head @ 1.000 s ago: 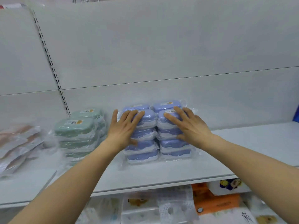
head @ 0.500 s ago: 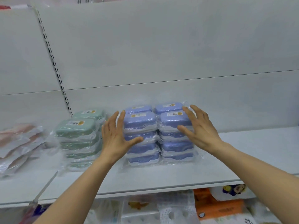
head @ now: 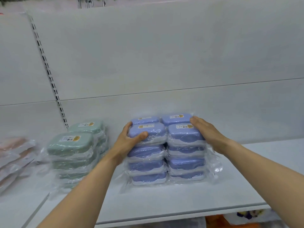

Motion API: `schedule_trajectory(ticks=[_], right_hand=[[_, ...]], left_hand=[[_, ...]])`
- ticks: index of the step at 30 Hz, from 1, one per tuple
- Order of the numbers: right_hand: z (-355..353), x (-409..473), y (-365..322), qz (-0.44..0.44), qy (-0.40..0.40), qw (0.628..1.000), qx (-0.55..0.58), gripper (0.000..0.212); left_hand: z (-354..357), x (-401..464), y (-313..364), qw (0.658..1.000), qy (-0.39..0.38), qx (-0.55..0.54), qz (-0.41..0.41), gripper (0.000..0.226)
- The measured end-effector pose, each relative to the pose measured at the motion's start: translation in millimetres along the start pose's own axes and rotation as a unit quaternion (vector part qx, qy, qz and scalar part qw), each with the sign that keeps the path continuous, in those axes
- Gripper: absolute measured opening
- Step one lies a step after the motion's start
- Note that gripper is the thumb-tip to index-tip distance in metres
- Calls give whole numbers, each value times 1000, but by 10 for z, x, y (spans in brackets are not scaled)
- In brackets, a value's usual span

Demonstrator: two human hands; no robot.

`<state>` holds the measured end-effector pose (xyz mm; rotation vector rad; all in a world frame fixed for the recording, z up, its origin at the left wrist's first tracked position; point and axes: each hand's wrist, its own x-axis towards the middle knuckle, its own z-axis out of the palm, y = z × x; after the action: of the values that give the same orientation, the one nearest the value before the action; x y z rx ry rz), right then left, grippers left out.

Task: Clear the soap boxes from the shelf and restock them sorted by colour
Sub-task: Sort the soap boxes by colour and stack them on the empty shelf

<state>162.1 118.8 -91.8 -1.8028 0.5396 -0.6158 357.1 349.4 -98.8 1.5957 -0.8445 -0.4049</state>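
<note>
Both hands have slid from the front of the blue soap boxes (head: 166, 145) to their outer sides.

Left hand (head: 130, 142) grasps the top-left box; right hand (head: 207, 134) presses flat. Green soap boxes (head: 74, 150) stand well left; shelf (head: 164, 203) lies bare toward its front edge.

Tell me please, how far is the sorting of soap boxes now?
Done: green boxes stand stacked on the shelf, apart from the blue boxes. In hand: the left hand grips the blue stack's left side, the right hand presses its right side. Left: the pink packs lie loose at far left.
</note>
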Motion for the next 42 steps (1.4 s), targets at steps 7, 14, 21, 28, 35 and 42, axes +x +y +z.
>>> schedule_trajectory(ticks=[7, 14, 21, 28, 35, 42], right_hand=[[74, 5, -17, -22, 36, 999, -27, 56], [96, -284, -91, -138, 184, 933, -275, 45], [58, -564, 348, -290, 61, 801, -520, 101], [112, -417, 346, -351, 57, 780, -515, 123], [82, -466, 364, -300, 50, 856, -418, 87], [78, -413, 268, -256, 77, 866, -422, 68]], left_hand=[[-63, 12, -24, 1000, -16, -2, 3, 101], [39, -205, -24, 934, 199, 250, 160, 80], [-46, -431, -384, 806, 72, 506, 300, 114], [62, -290, -313, 763, 102, 572, 284, 137], [39, -306, -366, 809, 70, 494, 311, 113], [95, -278, -334, 821, 91, 461, 323, 98]])
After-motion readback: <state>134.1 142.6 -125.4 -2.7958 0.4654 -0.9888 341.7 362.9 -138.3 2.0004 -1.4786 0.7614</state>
